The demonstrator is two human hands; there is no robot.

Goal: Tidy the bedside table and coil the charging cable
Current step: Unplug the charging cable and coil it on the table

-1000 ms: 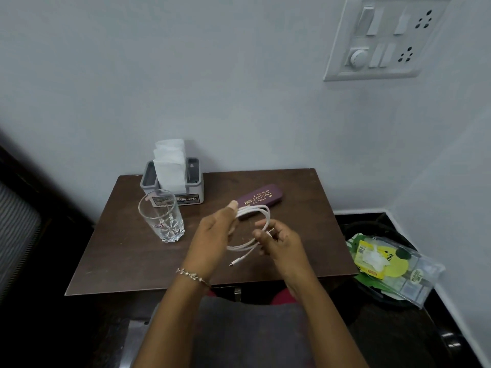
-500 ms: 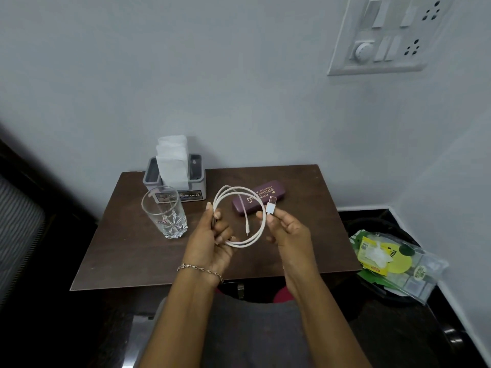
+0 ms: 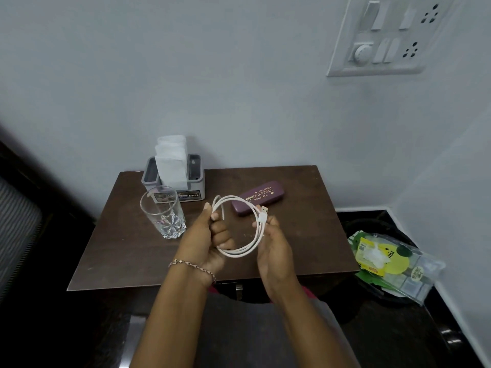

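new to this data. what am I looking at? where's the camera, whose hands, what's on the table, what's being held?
No robot here: a person works with bare hands, and the camera sits on their head, looking forward and down, so the arms enter from the bottom edge. The left hand grips one side of a white charging cable wound into a loop. The right hand pinches the other side just below the USB plug, which sticks up. The loop is held above the brown bedside table, not lying on it. On the table stand a clear glass and a grey holder with white tissues; a purple spectacle case lies flat. On the floor to the right is a dark bin with plastic packaging on top.
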